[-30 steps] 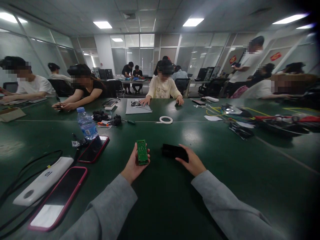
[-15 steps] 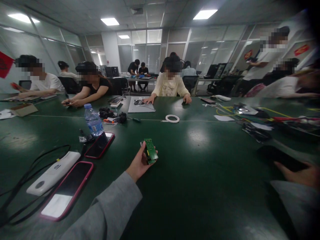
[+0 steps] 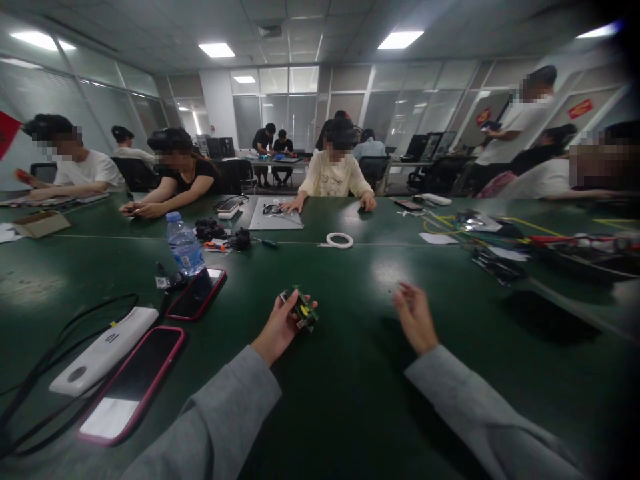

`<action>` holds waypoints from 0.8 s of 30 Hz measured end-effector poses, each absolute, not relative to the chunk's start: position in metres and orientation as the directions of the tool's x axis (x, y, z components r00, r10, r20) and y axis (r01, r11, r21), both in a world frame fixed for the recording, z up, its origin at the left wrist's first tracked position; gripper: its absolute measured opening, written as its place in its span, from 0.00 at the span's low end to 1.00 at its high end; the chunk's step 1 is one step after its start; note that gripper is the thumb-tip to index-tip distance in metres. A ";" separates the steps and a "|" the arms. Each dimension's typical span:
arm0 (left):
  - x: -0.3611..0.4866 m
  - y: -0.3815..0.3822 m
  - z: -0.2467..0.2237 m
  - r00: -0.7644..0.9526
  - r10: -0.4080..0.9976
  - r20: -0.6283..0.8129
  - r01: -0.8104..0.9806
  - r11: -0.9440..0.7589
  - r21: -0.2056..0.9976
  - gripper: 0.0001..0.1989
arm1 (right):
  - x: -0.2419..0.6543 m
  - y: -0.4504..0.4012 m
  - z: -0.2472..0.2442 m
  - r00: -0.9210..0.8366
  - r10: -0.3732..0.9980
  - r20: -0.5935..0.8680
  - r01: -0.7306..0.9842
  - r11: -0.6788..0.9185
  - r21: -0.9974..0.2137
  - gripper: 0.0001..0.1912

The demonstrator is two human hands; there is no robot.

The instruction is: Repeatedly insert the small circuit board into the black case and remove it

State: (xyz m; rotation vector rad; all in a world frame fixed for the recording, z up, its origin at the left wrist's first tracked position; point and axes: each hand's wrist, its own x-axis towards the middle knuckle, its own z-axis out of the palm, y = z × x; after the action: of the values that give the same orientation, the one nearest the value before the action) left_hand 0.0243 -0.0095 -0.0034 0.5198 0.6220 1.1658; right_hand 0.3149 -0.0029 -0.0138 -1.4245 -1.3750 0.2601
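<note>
My left hand (image 3: 280,327) is closed around a small green circuit board (image 3: 306,311), held tilted above the table with a yellow part showing on it. Some of the board is hidden by my fingers. To the right of it, my right hand (image 3: 416,319) hovers over the table with loosely bent fingers, slightly blurred. I see nothing in it. Farther right, a flat black thing (image 3: 547,317) lies on the green table (image 3: 350,393); its kind is hard to make out.
At left are two red-cased phones (image 3: 133,387) (image 3: 197,293), a white power bank-like device (image 3: 105,350) with black cables, and a water bottle (image 3: 184,245). A white ring (image 3: 340,240) lies ahead. Cables and tools (image 3: 500,230) clutter the right. Several people sit around.
My right hand has moved left from beside the black thing at the far right to near the middle. The circuit board has turned in my left hand, now showing its edge.
</note>
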 end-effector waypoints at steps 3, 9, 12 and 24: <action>0.029 -0.011 -0.006 0.207 0.967 -0.151 -0.649 0.251 0.718 0.20 | 0.226 -0.007 -0.024 -0.070 0.962 0.265 0.223 0.274 -0.936 0.30; 0.033 -0.018 -0.005 0.137 0.987 -0.085 -0.587 0.150 0.796 0.20 | 0.164 -0.018 -0.018 -0.341 0.932 0.126 -0.102 0.096 -0.990 0.38; 0.036 -0.022 -0.003 0.106 0.994 -0.032 -0.496 0.080 0.864 0.21 | 0.164 -0.019 -0.010 -0.342 0.936 0.085 -0.154 0.033 -0.988 0.33; 0.033 -0.018 0.008 0.315 0.946 -0.069 -0.307 0.171 0.936 0.24 | 0.392 0.013 0.054 0.301 0.931 -0.206 -0.235 -0.137 -0.962 0.09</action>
State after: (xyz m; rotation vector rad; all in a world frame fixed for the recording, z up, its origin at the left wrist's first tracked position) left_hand 0.0328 -0.0176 0.0082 1.0054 0.8035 1.0415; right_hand 0.3920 0.0127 0.0538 -1.3126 -0.7249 1.1769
